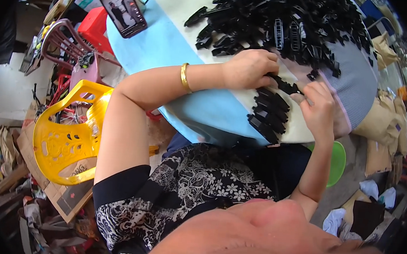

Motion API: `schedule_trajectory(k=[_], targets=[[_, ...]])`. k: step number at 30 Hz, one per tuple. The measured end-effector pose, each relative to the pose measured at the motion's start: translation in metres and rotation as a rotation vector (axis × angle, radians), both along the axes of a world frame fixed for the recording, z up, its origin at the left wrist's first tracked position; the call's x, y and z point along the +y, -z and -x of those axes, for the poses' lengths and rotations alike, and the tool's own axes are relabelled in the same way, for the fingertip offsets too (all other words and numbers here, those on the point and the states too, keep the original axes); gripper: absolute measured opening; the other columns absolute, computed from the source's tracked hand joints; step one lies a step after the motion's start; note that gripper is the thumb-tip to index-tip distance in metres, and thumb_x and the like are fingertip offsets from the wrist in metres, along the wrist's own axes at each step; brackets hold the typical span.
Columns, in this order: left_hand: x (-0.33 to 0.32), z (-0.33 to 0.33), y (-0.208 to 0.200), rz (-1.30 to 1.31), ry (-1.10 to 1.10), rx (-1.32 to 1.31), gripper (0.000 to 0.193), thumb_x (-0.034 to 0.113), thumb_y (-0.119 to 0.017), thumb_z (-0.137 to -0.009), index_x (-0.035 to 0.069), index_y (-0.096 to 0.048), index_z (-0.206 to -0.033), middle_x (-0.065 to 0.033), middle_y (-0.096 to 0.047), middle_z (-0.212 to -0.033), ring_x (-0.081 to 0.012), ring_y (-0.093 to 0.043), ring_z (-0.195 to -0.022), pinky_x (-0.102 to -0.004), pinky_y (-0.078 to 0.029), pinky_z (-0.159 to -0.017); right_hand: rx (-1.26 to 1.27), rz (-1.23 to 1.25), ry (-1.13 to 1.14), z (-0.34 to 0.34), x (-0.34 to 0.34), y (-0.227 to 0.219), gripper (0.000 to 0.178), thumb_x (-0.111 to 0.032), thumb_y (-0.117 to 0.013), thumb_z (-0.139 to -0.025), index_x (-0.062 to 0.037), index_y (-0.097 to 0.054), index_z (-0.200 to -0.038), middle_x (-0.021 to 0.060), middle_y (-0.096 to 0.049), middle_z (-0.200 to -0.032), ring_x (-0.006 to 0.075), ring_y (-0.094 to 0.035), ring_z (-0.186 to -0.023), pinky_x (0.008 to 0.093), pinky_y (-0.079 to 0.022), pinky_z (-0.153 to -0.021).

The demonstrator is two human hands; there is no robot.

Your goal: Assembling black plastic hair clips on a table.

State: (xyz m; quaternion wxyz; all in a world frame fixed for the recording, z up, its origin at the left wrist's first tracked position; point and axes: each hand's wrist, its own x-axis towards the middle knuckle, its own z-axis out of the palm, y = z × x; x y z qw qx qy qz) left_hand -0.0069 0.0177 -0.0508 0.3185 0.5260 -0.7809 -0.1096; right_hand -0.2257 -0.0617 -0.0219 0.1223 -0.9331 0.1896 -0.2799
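Observation:
My left hand [252, 69], with a gold bangle on the wrist, is closed on the left end of a narrow black plastic piece [287, 85]. The fingers of my right hand [317, 105] pinch that piece at its right end. Just below it, several similar black pieces [270, 111] lie side by side in a short row near the table's front edge. A large heap of loose black plastic parts [264, 24] spreads over the far side of the table, beyond my hands. My fingers hide both ends of the held piece.
Light blue, cream and grey cloth covers the round table [167, 43]. A phone [123, 10] leans at the far left, by a metal mug. To my left are a yellow plastic chair [64, 140] and a red stool [95, 28]. A green basin [337, 164] sits at right, near brown sacks [381, 119].

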Motion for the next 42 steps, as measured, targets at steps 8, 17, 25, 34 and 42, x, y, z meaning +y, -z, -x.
schedule_trajectory(k=[8, 17, 25, 34, 42], targets=[[-0.004, 0.006, 0.001, 0.026, 0.0, -0.062, 0.019, 0.011, -0.065, -0.07, 0.002, -0.062, -0.088, -0.011, -0.056, -0.091, -0.0307, -0.057, -0.088, -0.0384, -0.048, -0.075, -0.037, 0.0, -0.119, -0.021, -0.002, 0.009, 0.017, 0.008, -0.057, -0.062, 0.0014, -0.061, -0.077, 0.0099, -0.055, -0.073, 0.0272, -0.053, -0.073, 0.037, -0.045, -0.063], [0.044, -0.043, -0.038, 0.25, -0.262, -0.279, 0.061, 0.035, -0.078, -0.065, 0.009, -0.057, -0.115, -0.0125, -0.055, -0.108, -0.0328, -0.051, -0.1, -0.0403, -0.046, -0.086, -0.009, -0.26, -0.172, -0.002, 0.003, 0.011, 0.024, -0.015, -0.077, -0.069, 0.0006, -0.064, -0.081, 0.0069, -0.051, -0.069, 0.0207, -0.049, -0.065, 0.0321, -0.04, -0.056], [0.048, -0.061, -0.005, -0.085, -0.612, -0.316, 0.087, 0.049, -0.071, -0.072, 0.006, -0.031, -0.136, -0.0208, -0.052, -0.108, -0.0385, -0.061, -0.087, -0.043, -0.052, -0.071, -0.003, -0.362, -0.158, -0.009, -0.002, 0.013, 0.024, -0.017, -0.074, -0.076, 0.0018, -0.062, -0.085, 0.008, -0.052, -0.07, 0.0172, -0.048, -0.052, 0.0311, -0.039, -0.05], [-0.021, -0.007, 0.006, 0.112, -0.442, -0.396, 0.071, 0.042, -0.069, -0.076, 0.0, -0.041, -0.127, -0.0166, -0.056, -0.091, -0.0317, -0.063, -0.063, -0.0378, -0.05, -0.051, 0.071, -0.394, -0.006, -0.019, -0.006, 0.007, 0.028, -0.02, -0.074, -0.077, 0.0005, -0.062, -0.091, 0.0101, -0.055, -0.072, 0.0198, -0.054, -0.055, 0.0314, -0.043, -0.053], [-0.033, 0.002, -0.006, 0.031, -0.444, -0.203, 0.054, 0.032, -0.068, -0.078, 0.008, -0.05, -0.123, -0.0157, -0.055, -0.093, -0.0338, -0.062, -0.075, -0.0404, -0.051, -0.065, 0.237, -0.088, 0.127, -0.052, -0.004, 0.006, 0.029, -0.027, -0.072, -0.075, -0.0017, -0.061, -0.083, 0.012, -0.06, -0.075, 0.0266, -0.061, -0.064, 0.0362, -0.048, -0.057]])
